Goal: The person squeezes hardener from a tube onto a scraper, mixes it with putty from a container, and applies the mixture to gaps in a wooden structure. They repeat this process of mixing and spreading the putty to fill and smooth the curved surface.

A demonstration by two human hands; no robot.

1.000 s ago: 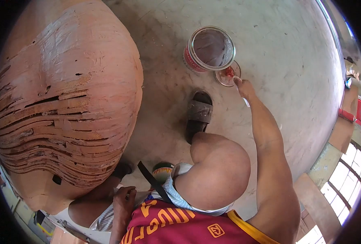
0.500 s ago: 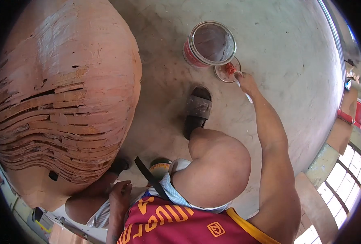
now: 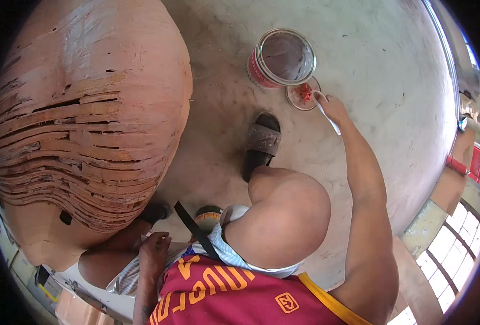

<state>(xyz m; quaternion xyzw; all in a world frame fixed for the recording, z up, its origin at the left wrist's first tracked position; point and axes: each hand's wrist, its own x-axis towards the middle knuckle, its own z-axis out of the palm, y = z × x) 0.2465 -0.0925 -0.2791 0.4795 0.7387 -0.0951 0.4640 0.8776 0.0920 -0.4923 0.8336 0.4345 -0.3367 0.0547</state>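
Observation:
My right hand is closed on a thin white spreader, reaching out over the floor. The spreader's upper end meets a round lid that carries a small lump of red paste. Against the lid stands an open metal can with a red label, its inside coated in greyish-pink filler. My left hand rests low near my thigh, fingers loosely bent and apart, with nothing visible in them. To its upper left rises a large rounded pinkish-brown form with dark slits between layered strips.
My sandalled foot is planted on the smudged concrete floor, between the form and the can. A second, smaller can stands beside my shorts. Cardboard, a red object and a barred window line the right side.
My view has shifted slightly, so the large form sits a little higher and further right. My right hand stays at the lid with the spreader, and the red paste looks slightly reshaped.

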